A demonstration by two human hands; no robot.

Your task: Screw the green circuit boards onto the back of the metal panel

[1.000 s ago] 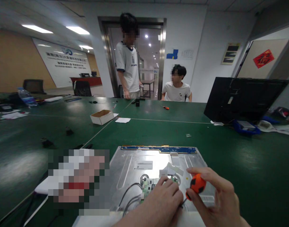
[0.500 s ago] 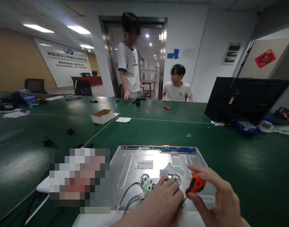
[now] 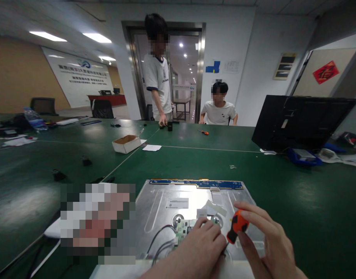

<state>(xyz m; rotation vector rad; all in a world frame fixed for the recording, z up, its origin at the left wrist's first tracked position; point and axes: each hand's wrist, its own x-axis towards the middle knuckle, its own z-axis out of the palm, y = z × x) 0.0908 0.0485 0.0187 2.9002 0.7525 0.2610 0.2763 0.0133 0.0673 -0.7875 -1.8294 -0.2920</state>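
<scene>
A silvery metal panel (image 3: 166,201) with a blue strip along its far edge lies flat on the green table in front of me. Near its front sits a small green circuit board (image 3: 183,228) with black cables running off to the left. My left hand (image 3: 199,248) rests on the panel just right of that board, fingers curled and pressed down by the screwdriver's tip. My right hand (image 3: 267,244) is wrapped around an orange and black screwdriver (image 3: 235,228), its shaft angled down toward my left fingers.
A black monitor (image 3: 300,120) stands at the right, with a blue object below it. A small open cardboard box (image 3: 126,143) and a paper sheet (image 3: 151,147) lie farther back. Across the table one person stands and another sits. A second screwdriver (image 3: 203,132) lies near them.
My right hand has tilted the screwdriver handle a little to the left and down. The standing person has leaned toward the table and reached a hand down. My left hand stays put.
</scene>
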